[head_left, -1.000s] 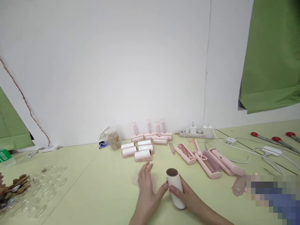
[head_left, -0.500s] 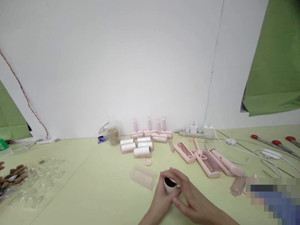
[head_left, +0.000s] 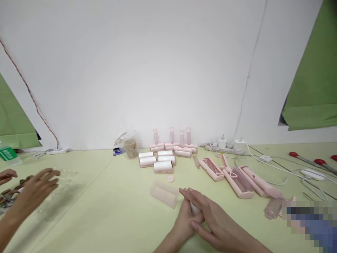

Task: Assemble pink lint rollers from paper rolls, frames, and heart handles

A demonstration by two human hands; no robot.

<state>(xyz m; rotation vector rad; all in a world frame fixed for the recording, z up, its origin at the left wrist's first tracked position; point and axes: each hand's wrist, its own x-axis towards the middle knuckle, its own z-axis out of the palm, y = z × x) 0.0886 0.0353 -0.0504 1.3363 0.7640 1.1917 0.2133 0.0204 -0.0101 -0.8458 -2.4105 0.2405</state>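
Both of my hands are wrapped around a white lint-roller roll point(head_left: 195, 210), mostly hidden by the fingers. My left hand point(head_left: 184, 218) is closed around its left side. My right hand point(head_left: 214, 215) closes over it from the right, fingers laid across the top. Just beyond my left hand lies a translucent pale pink cover point(head_left: 164, 195), with a small pink round cap point(head_left: 170, 179) behind it. Farther back, several white rolls point(head_left: 163, 167) lie on their sides. Behind them stand pink lint rollers point(head_left: 182, 139) with upright handles.
Pink roller cases point(head_left: 238, 186) lie to the right, near white cables and a power strip point(head_left: 223, 149). A tape roll point(head_left: 131, 148) in clear plastic stands by the wall. At left, another person's hands point(head_left: 40, 184) are over clear rings and small brown pieces. Red-ended tools point(head_left: 321, 162) lie far right.
My fingers have closed over the roll, covering its dark open end. The other person's hands have come farther into view at the left. The whole view has shifted slightly.
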